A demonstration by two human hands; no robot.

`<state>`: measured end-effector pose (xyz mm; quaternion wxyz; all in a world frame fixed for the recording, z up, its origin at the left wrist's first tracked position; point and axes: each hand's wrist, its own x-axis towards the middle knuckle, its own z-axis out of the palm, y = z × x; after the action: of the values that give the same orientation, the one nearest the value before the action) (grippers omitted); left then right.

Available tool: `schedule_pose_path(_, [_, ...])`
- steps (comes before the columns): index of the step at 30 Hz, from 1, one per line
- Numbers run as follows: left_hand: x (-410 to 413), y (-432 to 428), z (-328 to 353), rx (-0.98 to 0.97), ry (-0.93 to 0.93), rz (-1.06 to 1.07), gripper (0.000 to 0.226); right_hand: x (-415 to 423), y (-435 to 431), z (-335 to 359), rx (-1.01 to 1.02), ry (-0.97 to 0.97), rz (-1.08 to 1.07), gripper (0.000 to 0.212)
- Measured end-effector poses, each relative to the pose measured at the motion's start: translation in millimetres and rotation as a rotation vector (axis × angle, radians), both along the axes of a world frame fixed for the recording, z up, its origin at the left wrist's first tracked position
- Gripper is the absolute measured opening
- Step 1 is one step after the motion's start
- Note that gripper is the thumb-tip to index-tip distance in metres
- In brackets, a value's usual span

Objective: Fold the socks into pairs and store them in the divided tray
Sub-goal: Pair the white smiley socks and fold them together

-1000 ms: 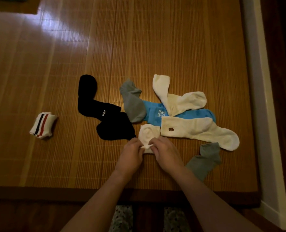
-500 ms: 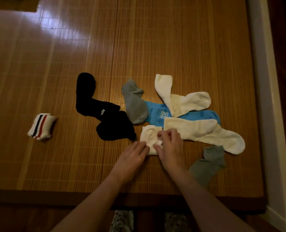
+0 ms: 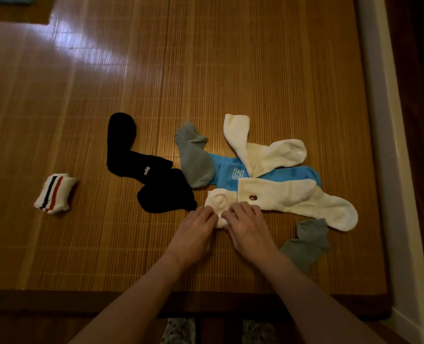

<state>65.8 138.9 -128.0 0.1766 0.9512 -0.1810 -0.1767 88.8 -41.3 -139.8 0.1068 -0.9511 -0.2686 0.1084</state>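
Observation:
A small white sock bundle lies on the bamboo mat near its front edge. My left hand and my right hand both grip the bundle's near end with curled fingers. Touching it on the right is a long white sock with a small brown logo. Behind lie a blue sock, another white sock, a grey sock and black socks. A second grey sock rests beside my right forearm. No divided tray is in view.
A folded white pair with black and red stripes sits alone at the left. The mat's dark front border runs below my forearms. A pale ledge bounds the mat on the right.
My right hand drew back from on top of the white bundle to its near end, and my left hand closed in beside it. The socks around them stayed put.

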Motion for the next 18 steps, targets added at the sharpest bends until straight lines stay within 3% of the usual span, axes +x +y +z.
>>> schedule_pose_path(5, [6, 1, -5, -0.043, 0.048, 0.081, 0.033, 9, 4, 0, 0.120, 0.206, -0.150, 0.023])
schedule_pose_path(8, [11, 2, -3, -0.096, 0.090, 0.140, 0.042, 22, 6, -2, 0.153, 0.365, -0.248, 0.027])
schedule_pose_path(13, [19, 5, 4, 0.040, -0.002, -0.009, 0.057, 47, 8, -1, 0.227, 0.614, -0.410, 0.023])
schedule_pose_path(16, [22, -2, 2, 0.186, -0.045, -0.117, 0.061, 47, 8, 1, 0.326, 0.637, -0.452, 0.023])
schedule_pose_path(18, [25, -6, 0, 0.205, -0.054, -0.139, 0.055, 40, 8, 4, 0.318, 0.509, -0.403, 0.022])
